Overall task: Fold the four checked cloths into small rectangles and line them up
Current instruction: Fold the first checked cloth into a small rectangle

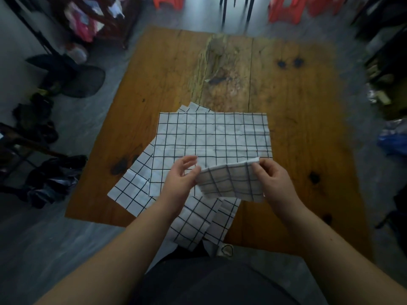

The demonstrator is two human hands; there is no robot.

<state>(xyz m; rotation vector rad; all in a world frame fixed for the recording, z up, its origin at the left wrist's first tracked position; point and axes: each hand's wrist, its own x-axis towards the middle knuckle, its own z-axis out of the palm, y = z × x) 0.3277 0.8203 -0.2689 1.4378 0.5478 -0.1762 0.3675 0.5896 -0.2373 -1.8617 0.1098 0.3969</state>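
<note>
1. Step in hand, as I judge it: the first of the cloths is being folded. A small folded cloth (231, 183) is held up just above the pile at centre frame, already a compact rectangle or close to it.
2. The right hand (272, 179) pinches the folded cloth's upper right corner between thumb and fingers. The left hand (179, 178) is at its left edge with fingers loosely curled and partly spread; whether it truly grips the edge or only steadies it, I cannot tell.
3. The next move likely calls for one more fold or squaring of edges, then laying the piece on bare bench (308, 128), right of centre, to start the row.
4. Count of cloths: one in the hands, plus a flat top cloth (211, 135) at mid-frame, a cloth fanned out lower left (130, 190), and a cloth hanging over the near edge (198, 223). That makes four, though a corner peeping out behind the top cloth probably belongs to one of these.
5. Finished rectangles lined up: none yet.
6. Hands: two. Bench: one, wooden.
</note>
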